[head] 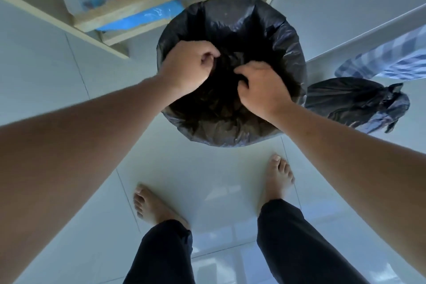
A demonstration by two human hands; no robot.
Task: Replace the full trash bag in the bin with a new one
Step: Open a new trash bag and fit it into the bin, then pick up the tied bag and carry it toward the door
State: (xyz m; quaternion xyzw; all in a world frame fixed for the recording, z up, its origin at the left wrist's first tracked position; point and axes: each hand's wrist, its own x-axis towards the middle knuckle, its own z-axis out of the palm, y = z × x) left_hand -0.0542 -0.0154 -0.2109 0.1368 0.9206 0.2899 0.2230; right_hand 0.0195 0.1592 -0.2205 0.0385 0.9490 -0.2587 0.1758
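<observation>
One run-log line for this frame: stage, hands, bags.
stage: fitting new liner | left hand: pinching liner plastic | right hand: gripping liner plastic | black liner: draped over bin rim | tied full bag: on floor beside bin

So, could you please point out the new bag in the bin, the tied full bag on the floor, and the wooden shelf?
new bag [232, 127]: head view, on the plastic folded over the bin's near rim.
tied full bag [350, 101]: head view, on its bulging body.
wooden shelf [161, 0]: head view, on its front rail.

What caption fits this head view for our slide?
Both hands, left and right, pinch the black liner inside the bin; a tied full bag sits beside it.
</observation>
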